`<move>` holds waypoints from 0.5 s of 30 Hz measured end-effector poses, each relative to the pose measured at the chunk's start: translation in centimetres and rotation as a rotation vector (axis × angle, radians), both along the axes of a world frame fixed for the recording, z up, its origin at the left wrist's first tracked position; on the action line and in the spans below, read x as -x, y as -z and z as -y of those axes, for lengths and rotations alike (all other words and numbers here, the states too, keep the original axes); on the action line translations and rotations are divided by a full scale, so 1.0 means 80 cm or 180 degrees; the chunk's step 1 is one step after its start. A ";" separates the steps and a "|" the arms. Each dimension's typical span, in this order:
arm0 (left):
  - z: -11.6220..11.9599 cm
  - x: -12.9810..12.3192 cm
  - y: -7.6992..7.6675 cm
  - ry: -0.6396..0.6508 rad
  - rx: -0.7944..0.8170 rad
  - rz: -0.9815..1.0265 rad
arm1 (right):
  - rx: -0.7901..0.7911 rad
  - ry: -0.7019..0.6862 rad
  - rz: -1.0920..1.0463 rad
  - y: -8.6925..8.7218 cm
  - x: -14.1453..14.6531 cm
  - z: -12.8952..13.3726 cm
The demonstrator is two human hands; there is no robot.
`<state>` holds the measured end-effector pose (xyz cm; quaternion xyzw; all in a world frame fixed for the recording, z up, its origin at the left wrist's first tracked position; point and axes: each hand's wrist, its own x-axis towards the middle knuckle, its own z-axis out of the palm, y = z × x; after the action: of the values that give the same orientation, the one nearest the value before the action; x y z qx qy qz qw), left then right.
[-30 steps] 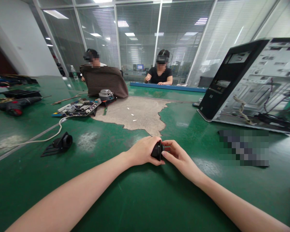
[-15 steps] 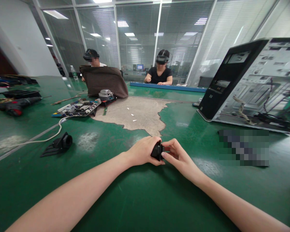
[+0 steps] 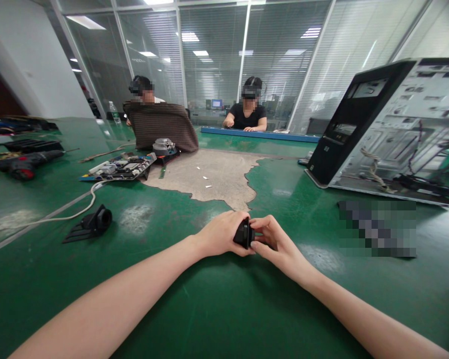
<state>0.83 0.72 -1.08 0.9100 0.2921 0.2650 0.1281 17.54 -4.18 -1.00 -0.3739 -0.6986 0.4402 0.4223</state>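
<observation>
A small black plastic part (image 3: 243,233) is held between both hands above the green table (image 3: 209,309). My left hand (image 3: 221,232) wraps round it from the left and hides much of its body. From the right, the thumb and fingers of my right hand (image 3: 275,238) grip its right end. I cannot make out what kind of part it is. On the table to the left lies a black plastic piece (image 3: 93,223) with a round opening and a flat slotted base.
An open computer case (image 3: 389,134) stands at the right, a blurred-out flat object (image 3: 377,229) before it. At left are a circuit board (image 3: 121,168), a white cable (image 3: 92,202) and a power drill (image 3: 26,163). A fan-like cooler (image 3: 163,146) sits by a brown cloth-covered shape (image 3: 160,124). Two people sit opposite.
My right thumb and fingers have shifted slightly on the right end of the black part, and a little more of that end shows. The left hand has stayed put.
</observation>
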 end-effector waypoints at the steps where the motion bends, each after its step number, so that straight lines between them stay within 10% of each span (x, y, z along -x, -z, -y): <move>1: 0.000 0.000 0.000 0.0000 0.0000 0.0003 | 0.0003 0.0030 0.0010 0.000 0.000 0.000; 15: -0.001 0.000 0.002 -0.0039 -0.0089 -0.0004 | 0.0278 0.0191 0.0187 -0.002 0.001 -0.002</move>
<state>0.85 0.80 -1.24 0.9100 0.2941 0.2693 0.1135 17.42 -4.01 -0.83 -0.4255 -0.6793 0.4464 0.3979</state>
